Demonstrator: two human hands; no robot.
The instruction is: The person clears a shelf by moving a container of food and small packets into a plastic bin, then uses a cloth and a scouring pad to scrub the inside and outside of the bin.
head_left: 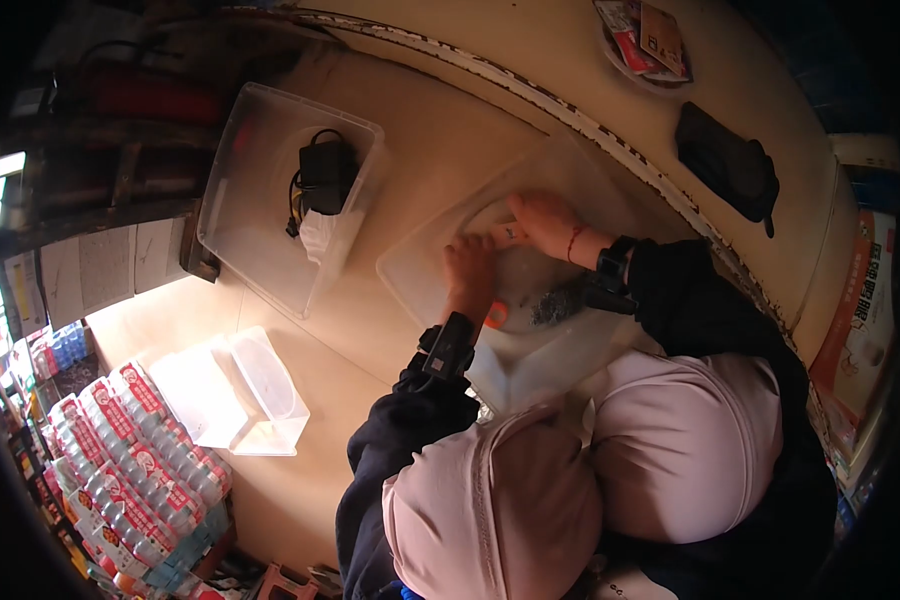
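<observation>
Beige item between the fingers

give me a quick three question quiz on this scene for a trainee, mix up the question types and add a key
1. Multiple choice: what lies in the open clear bin ahead and to the left of the left hand?
A) a shoe
B) a black box-shaped thing with a cable
C) a pair of scissors

2. True or false: the right hand has a thin red band at its wrist.

3. Fill in the blank: the packed bottles at the lower left of the view carry labels in white and ____.

Key: 1 B; 2 true; 3 red
</observation>
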